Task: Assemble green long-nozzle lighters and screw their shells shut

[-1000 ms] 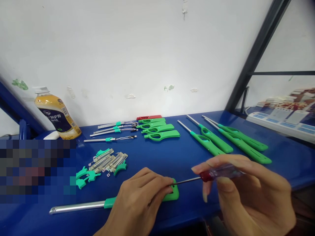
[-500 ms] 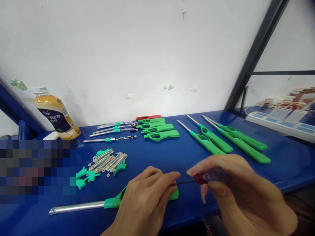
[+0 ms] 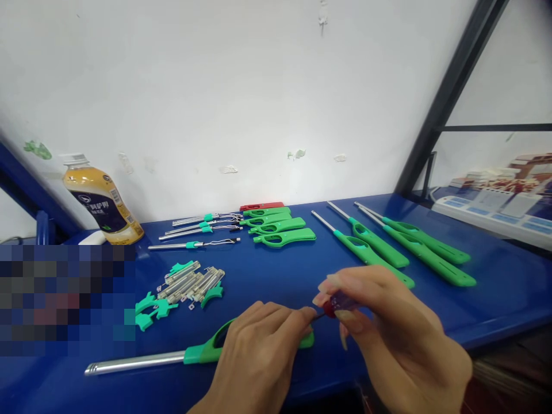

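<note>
Right hand (image 3: 401, 339) pinches the screwdriver (image 3: 329, 307), left hand (image 3: 261, 351) grips the green lighter (image 3: 206, 352); slanted pushing could slip the tip into left hand.

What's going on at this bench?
The left hand steadies a green long-neck lighter on the blue table. The right hand holds a screwdriver by its red-and-clear handle, its shaft pointing at the lighter's butt end; fingers hide the tip, so I can't tell whether it's engaged. Four similar lighters lie to the right, with a pile of clear tubes and teal parts to the left.
</note>
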### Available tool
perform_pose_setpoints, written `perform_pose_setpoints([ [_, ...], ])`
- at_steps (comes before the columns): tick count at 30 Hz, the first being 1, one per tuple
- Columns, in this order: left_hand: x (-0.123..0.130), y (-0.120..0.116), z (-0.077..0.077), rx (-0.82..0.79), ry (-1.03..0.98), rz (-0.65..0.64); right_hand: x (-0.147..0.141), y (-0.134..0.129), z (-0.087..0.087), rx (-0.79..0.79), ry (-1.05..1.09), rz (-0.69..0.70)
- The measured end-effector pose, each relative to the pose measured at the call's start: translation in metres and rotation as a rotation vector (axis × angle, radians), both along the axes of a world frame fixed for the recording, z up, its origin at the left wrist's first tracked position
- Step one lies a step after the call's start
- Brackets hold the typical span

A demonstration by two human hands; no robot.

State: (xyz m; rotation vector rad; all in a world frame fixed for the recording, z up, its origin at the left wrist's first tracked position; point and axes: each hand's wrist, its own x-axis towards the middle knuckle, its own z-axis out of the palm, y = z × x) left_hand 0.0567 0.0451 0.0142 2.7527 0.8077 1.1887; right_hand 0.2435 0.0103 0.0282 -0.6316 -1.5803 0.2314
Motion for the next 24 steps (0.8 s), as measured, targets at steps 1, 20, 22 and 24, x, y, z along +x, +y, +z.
perform_pose_setpoints([
  [1,0.000,0.000,0.000,0.005,0.005,0.003,0.000,0.000,0.000,-0.001,-0.012,0.003],
  [20,-0.014,-0.004,-0.001,0.056,0.021,0.028,0.003,0.008,0.004,-0.108,-0.138,-0.028],
  [22,-0.027,-0.007,0.001,0.050,0.080,0.061,0.002,0.010,0.006,-0.114,-0.153,-0.051],
  [24,-0.041,-0.009,0.001,0.035,0.166,0.093,0.000,0.012,0.007,-0.126,-0.142,-0.053],
])
